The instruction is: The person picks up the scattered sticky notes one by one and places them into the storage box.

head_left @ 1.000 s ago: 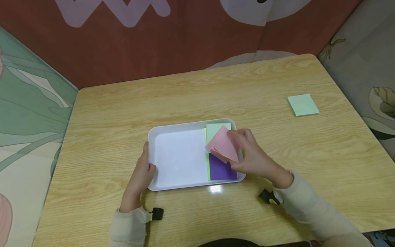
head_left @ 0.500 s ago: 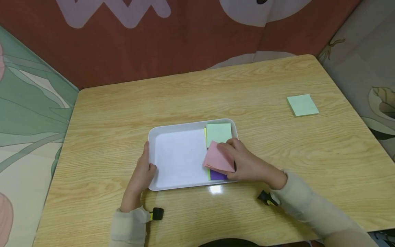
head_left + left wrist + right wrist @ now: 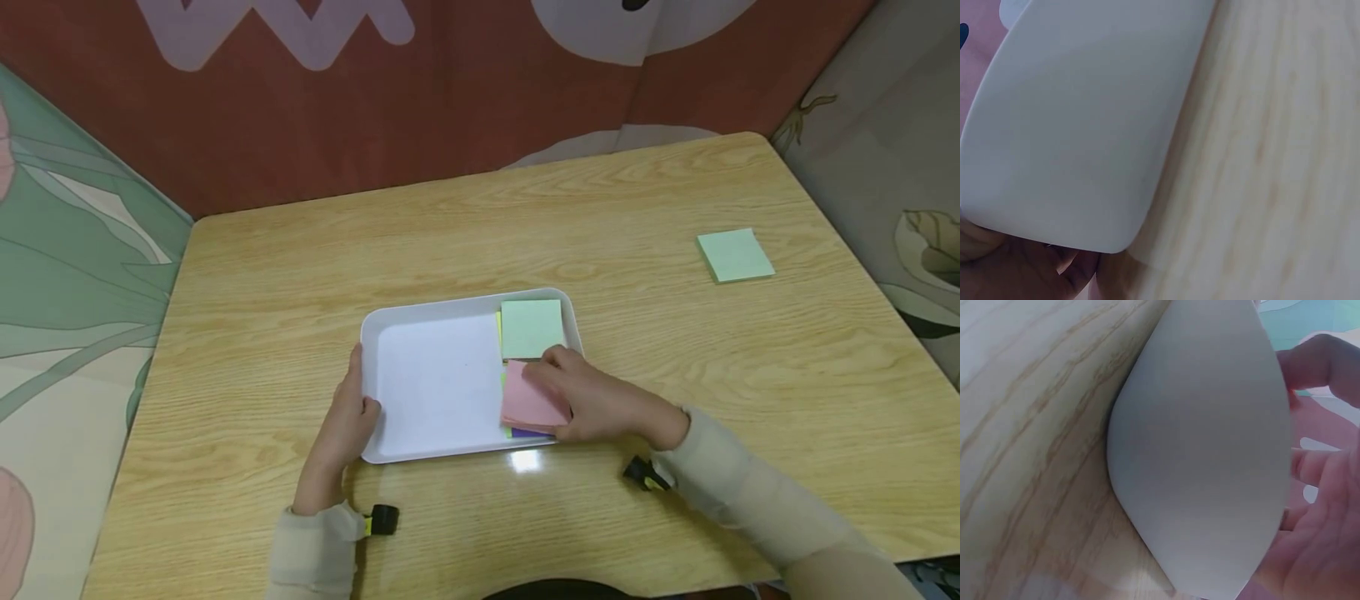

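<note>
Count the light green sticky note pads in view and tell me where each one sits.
2. One light green pad lies in the white tray's far right corner, just beyond the pink pad. The other lies alone on the table, far right. More may be hidden under the pink pad.

We note a light wood-grain table [image 3: 465,225]; beyond the hands, a rust-red wall [image 3: 420,100] with pale shapes.

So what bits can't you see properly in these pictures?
- Head view: most of the purple pad is hidden under the pink pad and the right hand.
- Head view: the yellow sheet shows only a thin edge beside the green pad.
- Left wrist view: the tray fills the frame; the left hand is cut off.
- Right wrist view: the tray's outer wall hides every pad.
</note>
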`<control>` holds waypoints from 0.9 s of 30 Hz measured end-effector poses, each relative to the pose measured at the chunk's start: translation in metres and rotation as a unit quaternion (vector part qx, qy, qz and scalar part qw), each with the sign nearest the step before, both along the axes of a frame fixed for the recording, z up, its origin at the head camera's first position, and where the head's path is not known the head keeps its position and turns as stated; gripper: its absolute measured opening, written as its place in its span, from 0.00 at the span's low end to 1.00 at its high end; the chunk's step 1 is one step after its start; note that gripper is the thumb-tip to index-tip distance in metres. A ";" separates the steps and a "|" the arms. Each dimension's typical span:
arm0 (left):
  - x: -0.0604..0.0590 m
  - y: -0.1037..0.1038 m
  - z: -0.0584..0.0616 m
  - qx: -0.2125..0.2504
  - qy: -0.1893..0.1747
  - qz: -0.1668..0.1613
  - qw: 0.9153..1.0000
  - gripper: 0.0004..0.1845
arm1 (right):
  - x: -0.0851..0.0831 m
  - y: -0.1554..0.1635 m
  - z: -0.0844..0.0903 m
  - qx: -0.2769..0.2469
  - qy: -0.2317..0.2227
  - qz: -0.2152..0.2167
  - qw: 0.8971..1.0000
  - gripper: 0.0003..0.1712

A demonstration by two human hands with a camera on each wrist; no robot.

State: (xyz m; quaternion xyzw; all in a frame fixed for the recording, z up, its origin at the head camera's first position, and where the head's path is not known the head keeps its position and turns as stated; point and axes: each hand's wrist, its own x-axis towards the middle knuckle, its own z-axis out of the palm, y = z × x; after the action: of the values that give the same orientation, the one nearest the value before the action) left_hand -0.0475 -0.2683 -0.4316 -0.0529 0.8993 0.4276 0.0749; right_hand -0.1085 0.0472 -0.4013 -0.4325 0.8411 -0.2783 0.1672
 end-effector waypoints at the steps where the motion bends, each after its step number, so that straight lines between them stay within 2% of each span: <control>1: 0.000 0.000 0.000 0.002 0.002 -0.002 1.000 0.39 | 0.000 0.000 0.000 0.004 0.001 0.003 1.000 0.40; 9: 0.001 -0.003 -0.002 0.024 0.012 -0.006 1.000 0.38 | -0.001 -0.001 0.002 0.020 0.003 0.020 1.000 0.40; 17: -0.001 -0.004 -0.005 0.023 0.017 -0.011 1.000 0.38 | -0.004 -0.001 -0.002 0.047 0.041 0.042 0.997 0.37; 27: 0.001 -0.005 -0.005 0.021 0.021 -0.013 0.999 0.39 | -0.006 -0.002 0.004 0.092 0.021 0.058 0.994 0.34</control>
State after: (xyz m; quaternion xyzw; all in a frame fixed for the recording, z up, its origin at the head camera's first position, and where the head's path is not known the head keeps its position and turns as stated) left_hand -0.0462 -0.2728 -0.4366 -0.0307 0.8921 0.4465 0.0621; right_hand -0.1142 0.0449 -0.3977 -0.4689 0.8400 -0.1810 0.2045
